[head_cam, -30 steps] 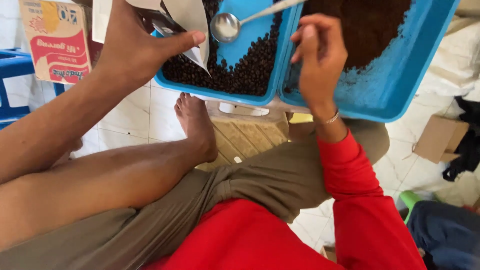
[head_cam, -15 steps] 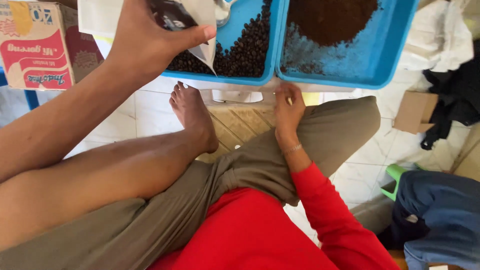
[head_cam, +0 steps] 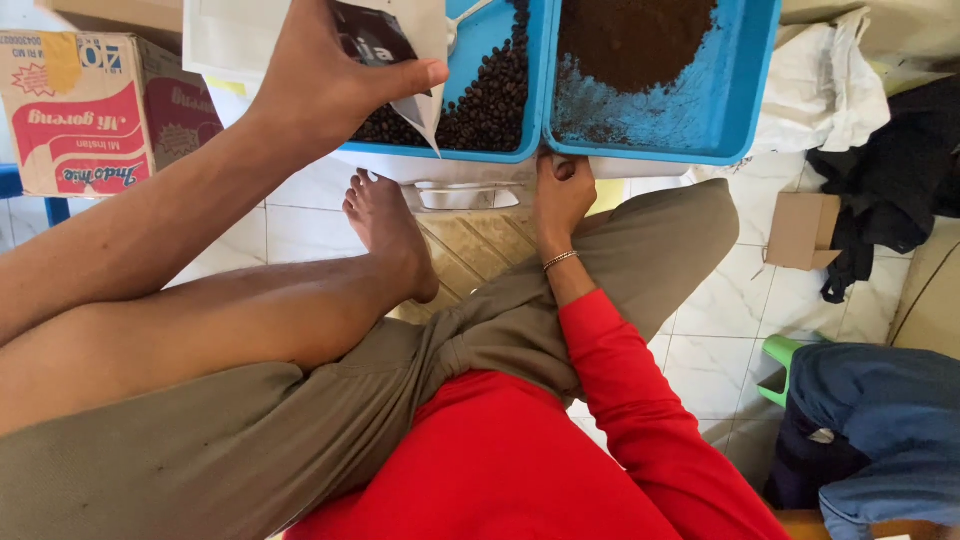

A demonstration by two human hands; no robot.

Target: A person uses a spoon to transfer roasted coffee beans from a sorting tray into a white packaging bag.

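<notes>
Cardboard box (head_cam: 95, 105): on the floor at far left, apart from the work.
Left hand (head_cam: 325, 85): fingers pinch the white pouch (head_cam: 400, 45), tilted over the beans, likely to catch spills.
Coffee beans (head_cam: 490, 100): in the left blue tray (head_cam: 500, 152).
Right hand (head_cam: 562, 200): fingers curled under the tray edge, seemingly steadying it.
Ground coffee (head_cam: 635, 40): heaped in the right blue tray (head_cam: 720, 120).

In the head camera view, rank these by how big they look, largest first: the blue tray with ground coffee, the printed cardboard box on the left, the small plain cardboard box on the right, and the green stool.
1. Blue tray with ground coffee, though cut off at the top edge.
2. Printed cardboard box, also partly cropped, so close to the tray.
3. Small plain cardboard box.
4. Green stool, mostly hidden by dark blue fabric.
</notes>
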